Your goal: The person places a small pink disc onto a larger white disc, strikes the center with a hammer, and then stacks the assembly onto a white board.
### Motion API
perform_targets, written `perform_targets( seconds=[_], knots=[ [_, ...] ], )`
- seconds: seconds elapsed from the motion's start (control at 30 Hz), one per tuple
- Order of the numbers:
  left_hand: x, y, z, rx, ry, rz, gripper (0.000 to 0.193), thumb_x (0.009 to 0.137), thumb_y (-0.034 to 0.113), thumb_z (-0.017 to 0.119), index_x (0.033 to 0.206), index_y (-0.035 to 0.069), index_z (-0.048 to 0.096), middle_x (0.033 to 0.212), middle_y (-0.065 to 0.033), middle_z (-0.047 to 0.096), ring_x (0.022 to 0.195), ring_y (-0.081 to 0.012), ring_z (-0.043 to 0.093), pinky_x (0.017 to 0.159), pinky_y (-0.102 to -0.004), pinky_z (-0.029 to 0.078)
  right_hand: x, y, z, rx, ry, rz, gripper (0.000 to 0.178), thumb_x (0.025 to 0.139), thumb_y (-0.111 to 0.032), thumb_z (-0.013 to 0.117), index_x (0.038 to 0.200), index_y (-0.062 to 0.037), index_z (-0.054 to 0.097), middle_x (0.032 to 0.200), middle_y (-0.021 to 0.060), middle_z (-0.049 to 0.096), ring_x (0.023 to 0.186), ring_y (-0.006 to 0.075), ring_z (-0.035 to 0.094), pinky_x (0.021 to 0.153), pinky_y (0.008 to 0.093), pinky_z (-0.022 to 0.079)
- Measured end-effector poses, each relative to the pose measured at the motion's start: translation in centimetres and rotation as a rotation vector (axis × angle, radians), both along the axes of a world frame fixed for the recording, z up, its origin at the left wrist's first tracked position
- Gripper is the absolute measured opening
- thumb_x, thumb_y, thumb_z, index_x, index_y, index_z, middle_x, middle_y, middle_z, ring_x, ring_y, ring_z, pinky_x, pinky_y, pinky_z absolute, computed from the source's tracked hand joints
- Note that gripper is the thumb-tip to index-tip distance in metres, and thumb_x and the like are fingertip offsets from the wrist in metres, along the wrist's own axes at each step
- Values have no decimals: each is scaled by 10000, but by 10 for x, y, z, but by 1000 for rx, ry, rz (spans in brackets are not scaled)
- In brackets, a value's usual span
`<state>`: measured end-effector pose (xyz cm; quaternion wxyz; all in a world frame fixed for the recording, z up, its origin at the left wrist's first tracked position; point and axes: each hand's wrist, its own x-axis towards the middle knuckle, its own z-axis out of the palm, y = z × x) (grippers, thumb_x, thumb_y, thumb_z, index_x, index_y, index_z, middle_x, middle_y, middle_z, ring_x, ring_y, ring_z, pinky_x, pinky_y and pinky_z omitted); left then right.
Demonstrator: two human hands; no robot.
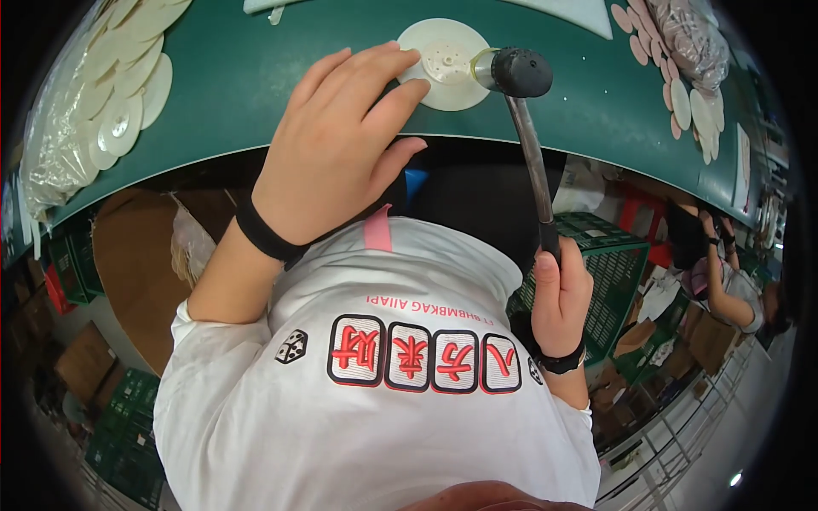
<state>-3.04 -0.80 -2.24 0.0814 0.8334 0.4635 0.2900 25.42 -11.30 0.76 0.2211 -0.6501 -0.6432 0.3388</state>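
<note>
A round white plastic disc [434,95] lies flat on the green table, with a raised hub and small holes at its centre. My left hand [328,149] reaches over its left edge, fingers stretched and slightly apart, the fingertips at the rim; whether they press on it I cannot tell. My right hand [562,298] is wrapped round the dark grip of a mallet [530,149]. The mallet's metal shaft runs up to a head with a black rubber face, which is over the right edge of the disc and hides part of it.
Several white discs [128,119] are piled at the left beside clear plastic bags. Pink and white discs [679,104] lie at the right near another bag [694,47]. White foam [567,13] sits at the far edge. Below the green table [230,102] stands a green crate [613,281]; another person [724,285] is at the right.
</note>
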Motion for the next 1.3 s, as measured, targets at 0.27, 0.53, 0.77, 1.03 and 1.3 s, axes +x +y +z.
perform_targets(
  seconds=[0.27, 0.53, 0.77, 1.03, 1.3],
  knots=[
    [1, -2, -7, -14, 133, -24, 425, 789, 140, 771, 1185, 86, 626, 1348, -62, 594, 1315, -244, 540, 1120, -470, 385, -7, -3, -2, -29, 32, -38, 210, 1055, -189, 508, 994, 1, 577, 730, 44, 547, 639, 124, 483, 588, 282, 395],
    [0, 0, -6, -24, 164, -24, 435, 794, 135, 766, 1203, 93, 625, 1351, -57, 594, 1315, -233, 541, 1116, -470, 385, -7, -5, -3, -20, -75, -1, 193, 1038, -160, 498, 1023, 15, 579, 727, 92, 570, 620, 188, 532, 589, 307, 417],
    [-3, -1, -6, -75, 140, -35, 475, 813, 124, 760, 1271, 113, 634, 1365, -68, 589, 1305, -259, 552, 1124, -479, 392, -12, 1, 3, -161, -101, -8, 162, 1025, -132, 500, 1014, 11, 574, 714, 112, 556, 607, 218, 534, 579, 324, 414],
    [-1, -6, -9, -49, 149, -22, 480, 810, 114, 758, 1274, 118, 637, 1334, -84, 599, 1287, -262, 561, 1119, -475, 398, -13, 5, 2, -21, -136, 73, 120, 987, -110, 601, 1021, 3, 576, 625, 164, 559, 526, 371, 579, 487, 403, 422],
    [0, -5, -15, 6, 121, 9, 404, 801, 110, 736, 1190, 79, 636, 1227, -52, 625, 1272, -218, 569, 1098, -444, 399, -13, 9, 4, -51, -136, 22, 131, 1012, -119, 545, 1022, 5, 585, 657, 116, 574, 550, 235, 562, 538, 324, 419]
  ],
)
